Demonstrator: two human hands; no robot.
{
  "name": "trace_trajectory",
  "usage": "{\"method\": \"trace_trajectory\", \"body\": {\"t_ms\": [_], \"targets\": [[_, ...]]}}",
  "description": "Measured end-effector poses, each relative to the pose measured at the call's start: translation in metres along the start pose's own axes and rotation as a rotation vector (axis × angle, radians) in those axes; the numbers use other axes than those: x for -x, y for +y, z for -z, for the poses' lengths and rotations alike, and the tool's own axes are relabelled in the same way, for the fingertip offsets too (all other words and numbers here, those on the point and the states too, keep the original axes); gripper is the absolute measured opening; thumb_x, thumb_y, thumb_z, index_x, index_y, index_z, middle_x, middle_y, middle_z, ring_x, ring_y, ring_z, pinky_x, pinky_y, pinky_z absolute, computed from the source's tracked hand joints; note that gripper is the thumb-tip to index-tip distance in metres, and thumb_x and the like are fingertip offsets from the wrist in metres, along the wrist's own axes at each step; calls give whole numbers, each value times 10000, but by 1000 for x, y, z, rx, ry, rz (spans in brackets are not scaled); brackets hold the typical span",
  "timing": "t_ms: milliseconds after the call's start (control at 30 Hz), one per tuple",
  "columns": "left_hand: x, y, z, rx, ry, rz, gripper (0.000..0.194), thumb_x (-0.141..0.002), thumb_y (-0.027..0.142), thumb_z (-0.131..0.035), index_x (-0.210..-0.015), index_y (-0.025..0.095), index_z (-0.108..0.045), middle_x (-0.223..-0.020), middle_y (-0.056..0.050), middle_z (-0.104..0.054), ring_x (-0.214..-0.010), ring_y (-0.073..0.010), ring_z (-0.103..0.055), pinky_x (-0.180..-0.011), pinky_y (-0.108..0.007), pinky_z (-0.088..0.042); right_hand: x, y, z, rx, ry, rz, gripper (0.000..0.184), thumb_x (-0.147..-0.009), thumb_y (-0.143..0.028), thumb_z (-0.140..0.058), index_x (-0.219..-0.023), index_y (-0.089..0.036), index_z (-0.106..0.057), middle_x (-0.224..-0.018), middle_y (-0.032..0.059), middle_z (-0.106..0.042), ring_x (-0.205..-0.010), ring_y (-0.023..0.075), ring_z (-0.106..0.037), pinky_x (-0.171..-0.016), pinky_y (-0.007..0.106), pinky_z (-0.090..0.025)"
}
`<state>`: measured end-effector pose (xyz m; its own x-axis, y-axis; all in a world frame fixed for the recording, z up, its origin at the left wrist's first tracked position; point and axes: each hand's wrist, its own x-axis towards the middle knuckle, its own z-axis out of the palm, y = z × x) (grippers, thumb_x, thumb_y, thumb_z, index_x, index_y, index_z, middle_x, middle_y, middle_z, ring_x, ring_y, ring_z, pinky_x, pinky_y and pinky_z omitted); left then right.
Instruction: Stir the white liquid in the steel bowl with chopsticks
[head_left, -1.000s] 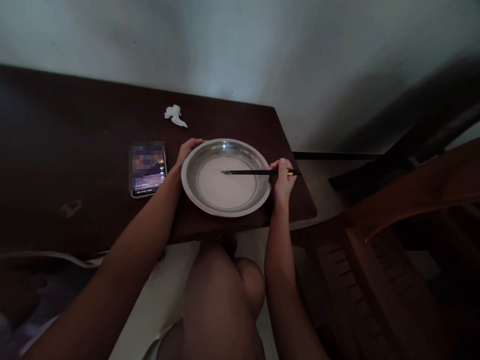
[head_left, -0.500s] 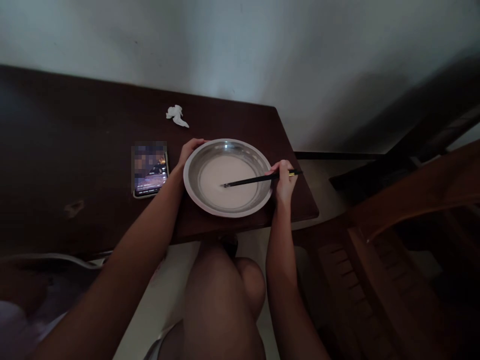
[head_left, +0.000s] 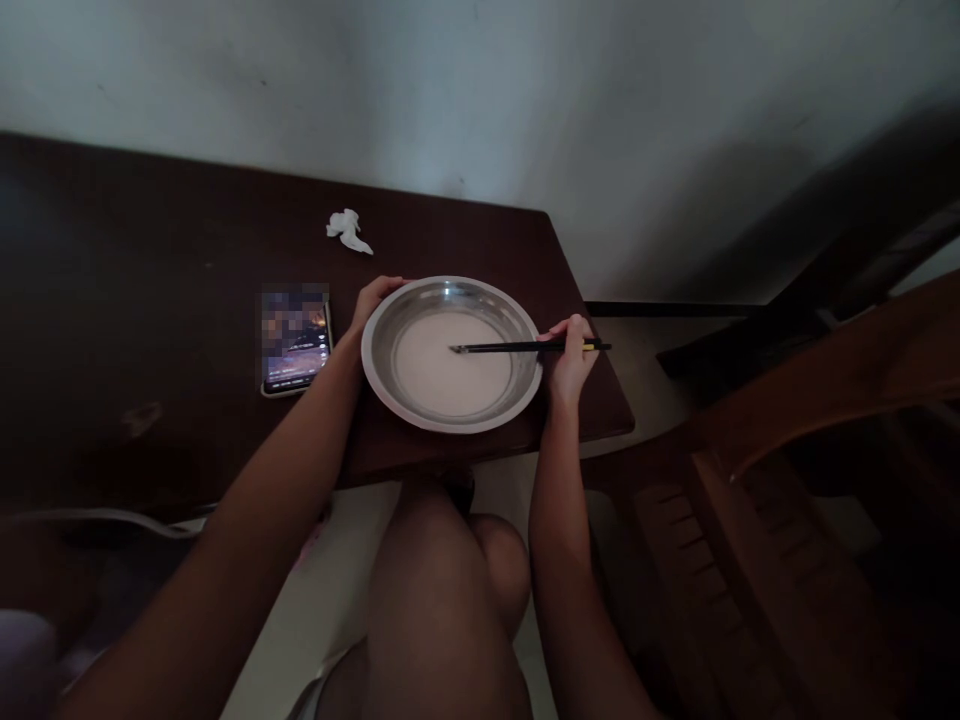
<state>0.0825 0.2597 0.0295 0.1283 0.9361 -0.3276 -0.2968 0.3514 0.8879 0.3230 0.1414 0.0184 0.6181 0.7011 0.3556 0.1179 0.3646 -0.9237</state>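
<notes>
A wide metal bowl [head_left: 382, 390] rests near the front edge of the dark table, with a pale, milky mixture [head_left: 442, 375] in its bottom. My left hand [head_left: 373, 300] is closed around the bowl's left rim, its fingertips partly hidden behind the far side. My right hand [head_left: 571, 355] grips black chopsticks [head_left: 517, 347] beside the right rim. They reach nearly level across the bowl, and their tips are at the mixture near its middle. Whether the tips dip below its surface I cannot tell.
On the table [head_left: 187, 220], a phone [head_left: 296, 345] with a lit screen lies left of the bowl, and a crumpled tissue [head_left: 349, 230] lies behind it. A wooden chair [head_left: 720, 500] stands at the right. The wall [head_left: 465, 100] borders the table's far edge.
The chopsticks' tips have swung toward the far side of the bowl, and the chopsticks now lie closer to level. My left hand keeps its hold on the rim.
</notes>
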Motion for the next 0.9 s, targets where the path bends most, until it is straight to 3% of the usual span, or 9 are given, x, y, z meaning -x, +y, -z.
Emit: {"method": "trace_trajectory", "body": {"t_ms": [67,233,400,567,700,767,833,900], "targets": [[0,0,-1,-1,1,-3,169,-881,265,-604,-758,235,-715,-699,-27,-744,-943,-269,-792,-829,-293,-633,0,0,0,-37,40,-24,548,-881,-744,-594,-645,-253,-530,-531,-81,-521,-466,94,-539,-576,275,-483],[2,0,-1,27,-8,8,212,-882,247,-551,-767,219,-725,-730,-47,-765,-983,-275,-786,-875,-320,-631,2,-2,0,42,-117,-15,542,-862,-763,-617,-681,-252,-606,-538,-68,-570,-495,111,-560,-608,290,-508],[5,3,-2,20,18,29,173,-881,235,-585,-769,225,-716,-719,-26,-763,-998,-275,-778,-901,-318,-618,0,1,1,-14,20,-21,565,-868,-766,-591,-637,-253,-543,-528,-74,-550,-475,101,-559,-592,283,-495],[11,5,-2,104,-74,63,327,-1004,238,-453,-853,184,-738,-729,-43,-772,-1038,-271,-755,-973,-330,-577,2,0,2,14,-139,-25,524,-869,-738,-630,-682,-248,-621,-571,-56,-626,-502,106,-578,-607,287,-513],[15,10,2,135,-139,77,425,-1044,408,-448,-1063,129,-768,-917,-125,-821,-1092,-330,-741,-980,-398,-574,-1,2,1,-41,62,-15,543,-850,-733,-647,-627,-245,-562,-546,-73,-576,-498,100,-596,-606,277,-510],[24,16,3,107,-84,-4,361,-1019,423,-538,-1079,145,-761,-1010,-134,-825,-1140,-341,-729,-989,-405,-572,-2,3,1,-78,71,-48,556,-846,-747,-634,-615,-249,-545,-482,-88,-521,-429,95,-539,-545,268,-466],[44,22,3,33,88,-243,175,-971,322,-672,-1060,196,-755,-1081,-71,-819,-1217,-289,-705,-1025,-328,-550,-1,3,1,-68,-19,-62,549,-847,-752,-634,-634,-248,-577,-464,-86,-532,-409,96,-513,-528,268,-455],[73,28,3,-44,143,-445,220,-938,261,-773,-1156,240,-751,-1249,-20,-787,-1345,-266,-637,-1073,-284,-521,0,3,1,-50,-82,-49,541,-842,-750,-650,-659,-242,-614,-489,-74,-578,-427,98,-533,-550,271,-479]]}}
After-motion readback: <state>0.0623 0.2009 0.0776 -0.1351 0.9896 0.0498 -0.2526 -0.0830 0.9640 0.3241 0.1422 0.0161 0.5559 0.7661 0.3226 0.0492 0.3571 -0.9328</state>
